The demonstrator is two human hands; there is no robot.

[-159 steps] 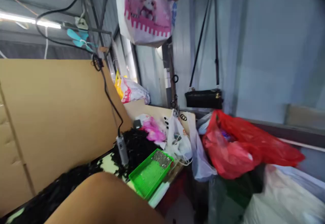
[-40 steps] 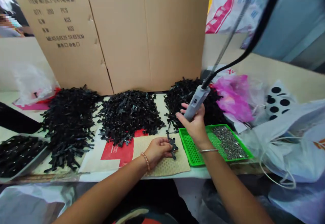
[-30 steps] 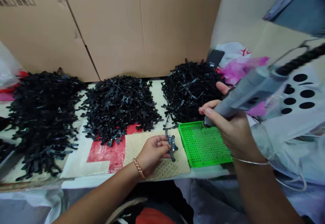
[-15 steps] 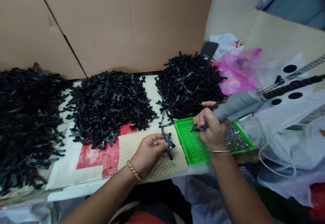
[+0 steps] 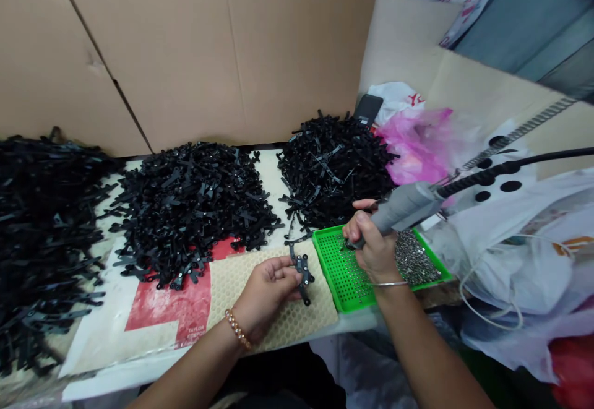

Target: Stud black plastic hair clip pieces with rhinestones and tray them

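My left hand (image 5: 265,292) pinches a small black plastic part (image 5: 302,271) and holds it flat on a beige honeycomb mat (image 5: 283,324). My right hand (image 5: 374,247) grips a grey electric screwdriver (image 5: 403,205) whose black cable runs off to the right. Its tip points down into the green perforated tray (image 5: 344,273), which lies just right of the mat. A heap of small silver screws (image 5: 412,258) fills the tray's right end.
Three heaps of black plastic parts lie on the table: left (image 5: 41,223), middle (image 5: 195,198), right (image 5: 331,164). A cardboard sheet (image 5: 208,44) stands behind them. A pink bag (image 5: 420,143), white bags (image 5: 524,260) and a dark phone (image 5: 368,109) crowd the right side.
The view swung from the room's right side down onto the table. My right hand brought the screwdriver down from above the right heap to the green tray. My left hand stayed on the black part.
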